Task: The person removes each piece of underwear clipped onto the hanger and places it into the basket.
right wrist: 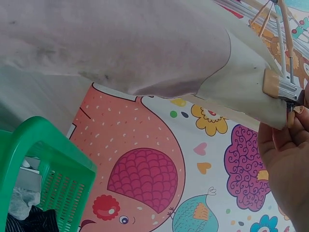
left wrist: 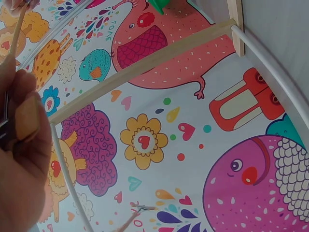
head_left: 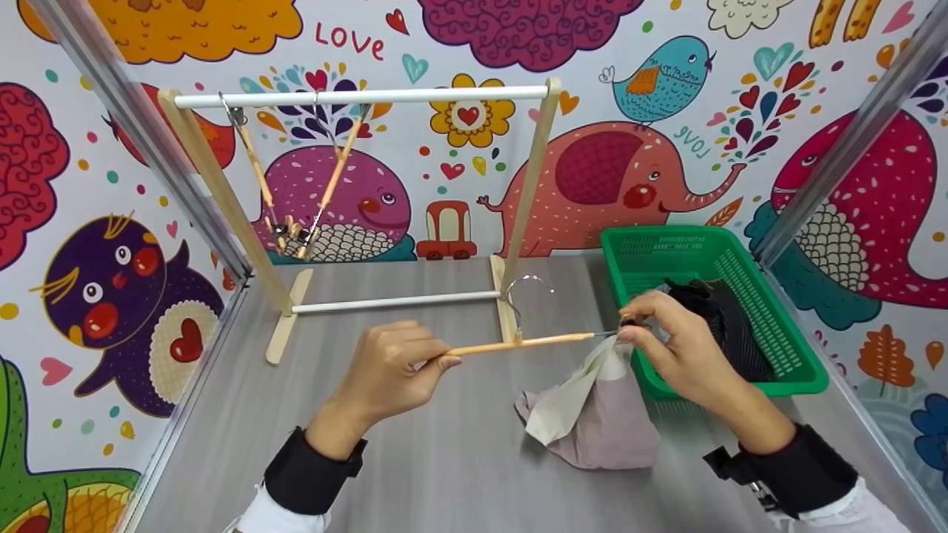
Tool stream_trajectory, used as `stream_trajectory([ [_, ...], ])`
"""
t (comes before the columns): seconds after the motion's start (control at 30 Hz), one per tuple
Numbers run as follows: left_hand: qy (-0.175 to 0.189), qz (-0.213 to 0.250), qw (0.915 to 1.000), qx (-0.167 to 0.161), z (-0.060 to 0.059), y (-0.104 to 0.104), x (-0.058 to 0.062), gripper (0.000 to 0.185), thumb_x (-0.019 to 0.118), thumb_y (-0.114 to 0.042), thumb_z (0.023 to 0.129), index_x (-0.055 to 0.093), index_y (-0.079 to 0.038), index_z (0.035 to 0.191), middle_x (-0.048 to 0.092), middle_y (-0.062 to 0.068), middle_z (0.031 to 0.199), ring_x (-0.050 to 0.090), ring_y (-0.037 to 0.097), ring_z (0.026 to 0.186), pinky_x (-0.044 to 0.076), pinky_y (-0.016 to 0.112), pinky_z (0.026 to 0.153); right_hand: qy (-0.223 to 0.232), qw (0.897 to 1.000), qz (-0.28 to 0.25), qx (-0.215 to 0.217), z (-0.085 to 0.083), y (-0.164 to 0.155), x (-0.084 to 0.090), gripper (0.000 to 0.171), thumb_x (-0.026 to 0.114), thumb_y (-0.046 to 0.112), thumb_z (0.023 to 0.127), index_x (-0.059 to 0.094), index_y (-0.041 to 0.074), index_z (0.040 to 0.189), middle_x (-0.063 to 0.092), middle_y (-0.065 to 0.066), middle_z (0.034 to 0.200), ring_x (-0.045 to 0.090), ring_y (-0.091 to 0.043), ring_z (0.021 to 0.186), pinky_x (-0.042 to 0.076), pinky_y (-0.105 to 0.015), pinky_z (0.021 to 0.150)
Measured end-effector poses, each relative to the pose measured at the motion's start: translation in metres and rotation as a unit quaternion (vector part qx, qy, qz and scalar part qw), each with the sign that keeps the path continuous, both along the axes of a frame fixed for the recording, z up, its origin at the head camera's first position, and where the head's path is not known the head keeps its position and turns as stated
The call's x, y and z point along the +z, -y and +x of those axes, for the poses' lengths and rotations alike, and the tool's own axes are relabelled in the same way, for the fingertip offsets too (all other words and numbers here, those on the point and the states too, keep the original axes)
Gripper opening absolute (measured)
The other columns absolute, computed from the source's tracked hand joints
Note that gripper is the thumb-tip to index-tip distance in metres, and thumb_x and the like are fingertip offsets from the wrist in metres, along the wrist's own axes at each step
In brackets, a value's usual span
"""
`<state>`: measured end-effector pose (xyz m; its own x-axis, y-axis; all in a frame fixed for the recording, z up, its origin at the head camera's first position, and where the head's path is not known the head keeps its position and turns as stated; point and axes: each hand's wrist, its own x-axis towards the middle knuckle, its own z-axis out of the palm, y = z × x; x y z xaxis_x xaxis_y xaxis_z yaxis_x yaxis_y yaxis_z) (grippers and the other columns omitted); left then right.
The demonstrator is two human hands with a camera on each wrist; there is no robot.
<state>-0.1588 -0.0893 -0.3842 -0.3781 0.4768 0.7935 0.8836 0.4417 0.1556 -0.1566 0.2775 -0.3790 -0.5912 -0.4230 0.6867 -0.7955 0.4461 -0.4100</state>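
A wooden clip hanger (head_left: pixel 518 343) with a metal hook is held level over the table between both hands. My left hand (head_left: pixel 392 370) grips its left end, seen close up as the left hand (left wrist: pixel 19 159) in the left wrist view. My right hand (head_left: pixel 666 337) pinches the clip at the right end, where a pale pinkish-grey cloth (head_left: pixel 592 411) hangs down to the table. The right wrist view shows the cloth (right wrist: pixel 120 43) caught in the clip (right wrist: pixel 280 87) by my right hand's fingers (right wrist: pixel 285 159).
A wooden rack (head_left: pixel 533 178) with a white top rail stands at the back, two more clip hangers (head_left: pixel 296 200) hanging at its left. A green basket (head_left: pixel 770 340) with dark clothing sits at the right. Patterned walls enclose the grey table (head_left: pixel 415 459).
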Motion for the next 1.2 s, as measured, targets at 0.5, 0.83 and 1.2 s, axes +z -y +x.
stream_trajectory([
  [0.5, -0.010, 0.007, 0.9998, -0.015, 0.0017, -0.0036, 0.0021, 0.006, 0.078, -0.011, 0.076, 0.073, -0.013, 0.072, 0.058, -0.006, 0.058, 0.047, 0.007, 0.051, 0.041, 0.020, 0.047, -0.034, 0.999, 0.000, 0.008, 0.0002, 0.0003, 0.0009, 0.012, 0.057, 0.016, 0.093, 0.060, 0.004, 0.095, 0.058, -0.003, 0.093, 0.058, -0.012, 0.086, 0.048, -0.015, 0.073],
  [0.83, -0.027, 0.014, 0.9994, -0.018, 0.0012, -0.0046, 0.0038, 0.008, 0.078, -0.011, 0.076, 0.072, -0.013, 0.071, 0.057, -0.007, 0.058, 0.046, 0.006, 0.050, 0.039, 0.020, 0.046, -0.049, 0.998, -0.023, 0.017, -0.0021, 0.0008, 0.0014, 0.019, 0.055, 0.018, 0.093, 0.060, 0.001, 0.095, 0.057, -0.007, 0.088, 0.056, -0.014, 0.082, 0.047, -0.015, 0.069],
  [1.2, 0.004, 0.018, 0.9993, -0.031, 0.0009, 0.0005, 0.0041, 0.007, 0.077, -0.009, 0.077, 0.072, -0.011, 0.072, 0.056, -0.005, 0.058, 0.045, 0.008, 0.049, 0.039, 0.019, 0.046, 0.003, 0.999, -0.029, -0.012, -0.0024, -0.0029, -0.0053, 0.035, 0.064, -0.001, 0.084, 0.063, 0.002, 0.119, 0.063, -0.009, 0.100, 0.054, -0.015, 0.088, 0.047, -0.014, 0.075],
])
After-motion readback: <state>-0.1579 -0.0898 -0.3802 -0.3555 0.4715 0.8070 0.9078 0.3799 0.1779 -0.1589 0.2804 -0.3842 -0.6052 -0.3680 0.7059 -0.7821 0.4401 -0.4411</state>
